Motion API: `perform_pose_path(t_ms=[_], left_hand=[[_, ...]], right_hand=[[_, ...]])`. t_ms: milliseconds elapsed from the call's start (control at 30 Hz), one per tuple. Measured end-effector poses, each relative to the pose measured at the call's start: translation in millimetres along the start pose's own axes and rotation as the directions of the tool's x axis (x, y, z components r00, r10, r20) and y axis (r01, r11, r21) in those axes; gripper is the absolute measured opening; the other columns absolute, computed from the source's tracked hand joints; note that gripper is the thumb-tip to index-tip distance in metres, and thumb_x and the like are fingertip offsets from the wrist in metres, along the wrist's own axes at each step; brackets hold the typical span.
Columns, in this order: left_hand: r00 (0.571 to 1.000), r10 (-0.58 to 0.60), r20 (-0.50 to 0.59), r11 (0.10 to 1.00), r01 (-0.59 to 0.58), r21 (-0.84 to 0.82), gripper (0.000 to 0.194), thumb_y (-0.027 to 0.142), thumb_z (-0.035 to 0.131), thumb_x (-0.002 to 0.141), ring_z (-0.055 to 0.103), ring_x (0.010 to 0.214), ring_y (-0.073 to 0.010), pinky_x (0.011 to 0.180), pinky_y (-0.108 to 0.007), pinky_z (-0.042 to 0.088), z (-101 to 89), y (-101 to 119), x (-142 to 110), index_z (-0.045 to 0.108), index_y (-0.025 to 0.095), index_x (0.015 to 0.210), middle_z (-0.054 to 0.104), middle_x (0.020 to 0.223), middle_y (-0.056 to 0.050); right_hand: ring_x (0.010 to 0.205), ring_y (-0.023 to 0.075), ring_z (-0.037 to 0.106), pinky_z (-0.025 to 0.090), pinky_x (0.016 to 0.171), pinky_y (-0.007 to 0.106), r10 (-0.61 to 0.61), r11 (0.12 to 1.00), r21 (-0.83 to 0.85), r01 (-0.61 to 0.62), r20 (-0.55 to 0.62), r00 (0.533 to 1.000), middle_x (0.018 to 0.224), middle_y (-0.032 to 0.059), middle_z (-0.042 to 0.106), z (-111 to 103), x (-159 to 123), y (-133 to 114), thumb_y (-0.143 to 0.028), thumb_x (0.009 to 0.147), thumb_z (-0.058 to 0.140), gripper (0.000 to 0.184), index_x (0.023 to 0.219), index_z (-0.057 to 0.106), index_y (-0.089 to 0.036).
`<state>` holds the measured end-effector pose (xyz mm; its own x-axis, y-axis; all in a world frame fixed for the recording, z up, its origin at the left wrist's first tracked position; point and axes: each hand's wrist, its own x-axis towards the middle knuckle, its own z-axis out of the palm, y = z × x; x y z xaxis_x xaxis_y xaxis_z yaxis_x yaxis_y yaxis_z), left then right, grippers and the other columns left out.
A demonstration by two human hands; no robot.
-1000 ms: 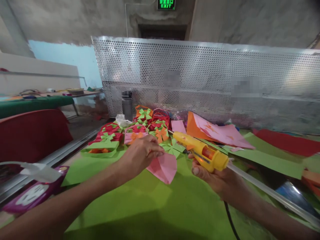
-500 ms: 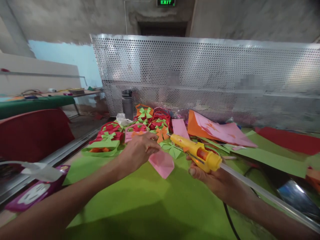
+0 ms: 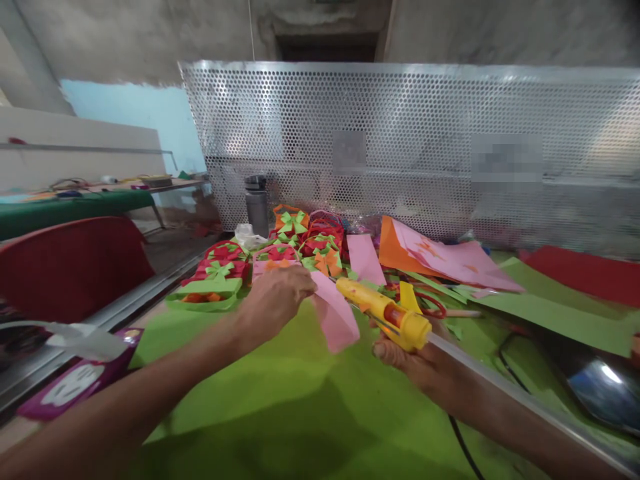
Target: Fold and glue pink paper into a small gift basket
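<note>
My left hand (image 3: pixel 277 300) pinches the upper left edge of a pink piece of paper (image 3: pixel 336 317), which curves down toward the green table cover (image 3: pixel 260 400). In my right hand (image 3: pixel 405 360) is a yellow hot glue gun (image 3: pixel 383 310), a long clear glue stick (image 3: pixel 475 367) jutting from its back. The gun's nozzle points left, close to the paper's upper right edge; whether they touch I cannot tell. Just behind lie an orange paper bow (image 3: pixel 328 263) and several small paper bags with bows, among them a red one (image 3: pixel 220 272).
A grey bottle (image 3: pixel 257 210) stands before a perforated metal panel (image 3: pixel 400 133). Pink sheets (image 3: pixel 445 250), a green sheet (image 3: pixel 555 303) and a red sheet (image 3: pixel 590 270) lie at right, near a phone-like dark object (image 3: pixel 605 393). A purple box (image 3: pixel 75 387) sits at left.
The pink paper has turned and now shows more of its length, held up by my left hand. The glue gun has shifted slightly left and down, its yellow trigger side now showing more.
</note>
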<state>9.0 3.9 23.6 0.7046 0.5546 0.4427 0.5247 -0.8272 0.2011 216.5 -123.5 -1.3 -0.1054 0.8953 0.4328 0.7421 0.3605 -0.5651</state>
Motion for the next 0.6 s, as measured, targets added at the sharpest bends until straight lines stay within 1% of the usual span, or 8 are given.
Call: perform_pose_path(t_ms=[100, 233, 300, 367, 400, 467, 533, 600], left_hand=[[0.998, -0.046, 0.038, 0.988, 0.051, -0.148, 0.028, 0.005, 0.042, 0.077, 0.057, 0.064, -0.0115, 0.058, -0.022, 0.043, 5.7, 0, 0, 0.067, 0.015, 0.072, 0.064, 0.079, -0.005], [0.988, -0.127, 0.086, 0.892, 0.152, -0.426, 0.021, 0.006, 0.045, 0.074, 0.06, 0.077, -0.0136, 0.06, -0.02, 0.045, 16.5, 4, -1, 0.065, 0.014, 0.072, 0.064, 0.092, -0.007], [0.964, -0.216, 0.157, 0.782, 0.267, -0.563, 0.014, 0.01, 0.05, 0.073, 0.061, 0.076, -0.0144, 0.056, -0.02, 0.045, 21.5, 9, -1, 0.064, 0.013, 0.07, 0.064, 0.095, -0.008], [0.914, -0.323, 0.244, 0.598, 0.397, -0.696, 0.008, 0.016, 0.056, 0.071, 0.061, 0.069, -0.0128, 0.052, -0.02, 0.045, 25.5, 13, -1, 0.063, 0.012, 0.07, 0.063, 0.099, -0.009], [0.889, -0.364, 0.277, 0.507, 0.439, -0.742, 0.008, 0.018, 0.059, 0.069, 0.06, 0.065, -0.0115, 0.052, -0.02, 0.046, 27.3, 15, 0, 0.062, 0.012, 0.071, 0.062, 0.1, -0.009], [0.859, -0.411, 0.306, 0.376, 0.465, -0.801, 0.011, 0.022, 0.063, 0.067, 0.06, 0.062, -0.0098, 0.054, -0.022, 0.049, 30.5, 18, 0, 0.061, 0.011, 0.07, 0.062, 0.101, -0.009], [0.856, -0.415, 0.309, 0.309, 0.452, -0.837, 0.015, 0.025, 0.066, 0.066, 0.061, 0.062, -0.0097, 0.056, -0.023, 0.05, 33.0, 20, -1, 0.061, 0.012, 0.07, 0.062, 0.103, -0.01], [0.864, -0.398, 0.309, 0.263, 0.43, -0.864, 0.018, 0.028, 0.068, 0.065, 0.062, 0.064, -0.0105, 0.057, -0.024, 0.051, 34.6, 21, -3, 0.061, 0.012, 0.071, 0.061, 0.107, -0.01]], right_hand=[[0.06, 0.0161, 0.057, 0.045, 0.051, 0.026, -0.006, 0.999, 0.048, 0.007, -0.005, 1.0, 0.073, -0.0023, 0.062, 3, 0, 2, -0.033, 0.081, 0.051, 0.015, 0.092, 0.057, -0.025], [0.065, 0.0175, 0.059, 0.047, 0.054, 0.027, -0.035, 0.997, 0.064, 0.037, -0.033, 0.999, 0.078, -0.0017, 0.064, 1, 0, -1, -0.036, 0.08, 0.053, 0.021, 0.098, 0.058, -0.026], [0.065, 0.0175, 0.059, 0.048, 0.055, 0.027, -0.05, 0.997, 0.054, 0.051, -0.019, 0.999, 0.078, -0.0012, 0.065, -1, 1, -3, -0.034, 0.081, 0.05, 0.02, 0.097, 0.06, -0.026], [0.062, 0.0169, 0.059, 0.048, 0.053, 0.026, -0.036, 0.999, 0.039, 0.035, 0.014, 0.999, 0.073, -0.0011, 0.065, -4, 2, -5, -0.032, 0.083, 0.048, 0.02, 0.096, 0.062, -0.026], [0.063, 0.017, 0.06, 0.048, 0.053, 0.026, -0.026, 0.999, 0.033, 0.025, 0.026, 0.999, 0.073, -0.0009, 0.065, -4, 3, -5, -0.031, 0.083, 0.048, 0.021, 0.097, 0.063, -0.026], [0.071, 0.0184, 0.062, 0.05, 0.058, 0.026, -0.007, 1.0, 0.023, 0.007, 0.027, 1.0, 0.077, 0.0003, 0.066, -4, 4, -5, -0.031, 0.083, 0.048, 0.022, 0.099, 0.063, -0.026], [0.08, 0.0202, 0.063, 0.052, 0.064, 0.029, 0.004, 1.0, 0.023, -0.004, 0.002, 1.0, 0.083, 0.0021, 0.068, -3, 4, -4, -0.033, 0.083, 0.049, 0.023, 0.097, 0.065, -0.025], [0.082, 0.0207, 0.064, 0.053, 0.069, 0.031, 0.002, 1.0, 0.028, -0.001, -0.025, 1.0, 0.086, 0.003, 0.069, 0, 4, -2, -0.035, 0.083, 0.049, 0.023, 0.095, 0.065, -0.025]])
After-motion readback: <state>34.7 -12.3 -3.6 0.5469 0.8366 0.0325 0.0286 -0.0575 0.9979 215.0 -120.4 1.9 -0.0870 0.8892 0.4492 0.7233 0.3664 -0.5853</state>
